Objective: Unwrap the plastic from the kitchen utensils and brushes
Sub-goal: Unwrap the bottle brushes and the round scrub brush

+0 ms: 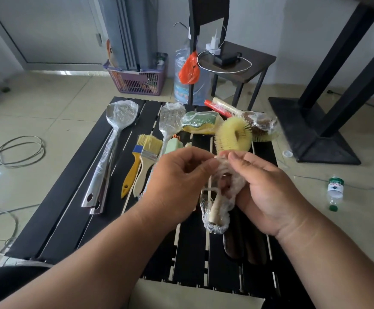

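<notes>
Both hands up over black slatted surface (70,197), mid-frame. Left hand (177,181) pinches a strand of plastic wrap (217,219) at fingertips. Right hand (268,188) grips wrapped handle of yellow round brush (235,137), brush head bare, pointing away. Wrap bunched loose round handle end. On surface, left to right: wrapped ladle (117,121), two paintbrushes (146,157) unwrapped, wrapped slotted turner (170,121), wrapped sponge (201,122). Water bottle (335,190) on floor, right.
</notes>
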